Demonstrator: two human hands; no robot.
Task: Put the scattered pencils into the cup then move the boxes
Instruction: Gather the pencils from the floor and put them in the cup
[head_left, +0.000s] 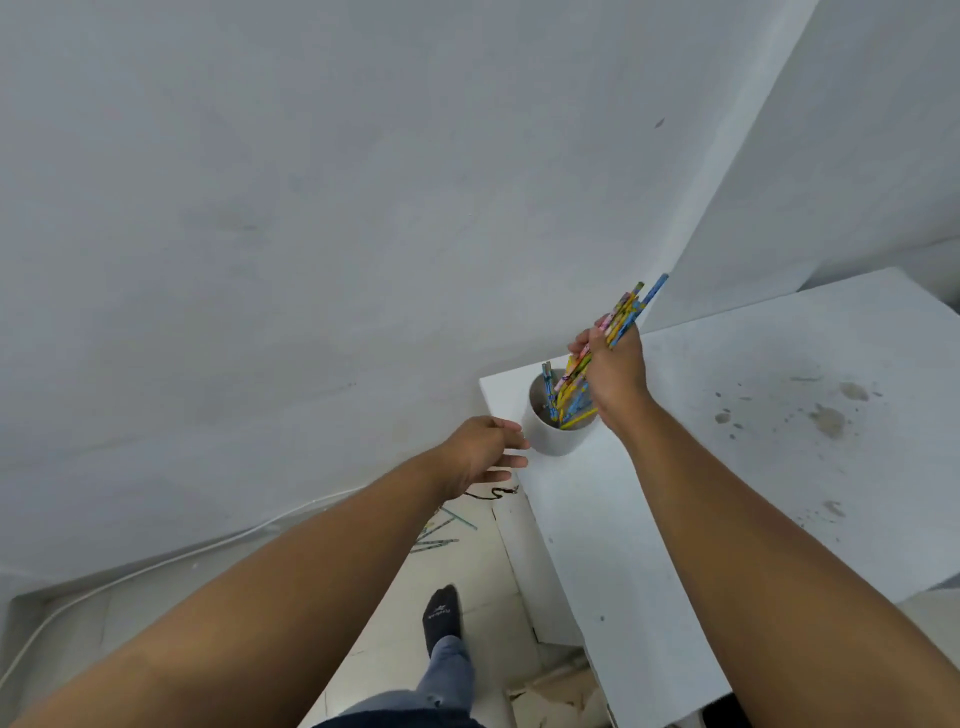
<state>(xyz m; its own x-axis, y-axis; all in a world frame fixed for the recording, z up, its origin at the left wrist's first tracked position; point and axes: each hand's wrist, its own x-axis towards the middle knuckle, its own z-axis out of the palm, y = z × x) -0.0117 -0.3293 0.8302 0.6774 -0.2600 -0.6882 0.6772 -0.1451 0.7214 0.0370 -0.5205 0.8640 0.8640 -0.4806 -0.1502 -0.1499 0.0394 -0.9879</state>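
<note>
A white cup (551, 435) stands at the near-left corner of a white table (753, 415), with several coloured pencils inside it. My right hand (613, 374) grips a bundle of pencils (626, 312) above the cup's rim, their lower ends inside the cup. My left hand (485, 449) hovers just left of the cup with relaxed fingers, holding nothing. Several more pencils (441, 530) lie on the floor below the table's left edge.
A grey wall fills the left and top of the view. A white cable (156, 564) runs along its base. The tabletop carries brownish stains (826, 415). My socked foot (442, 616) stands on the tiled floor beside the table. Cardboard scraps (550, 696) lie underneath.
</note>
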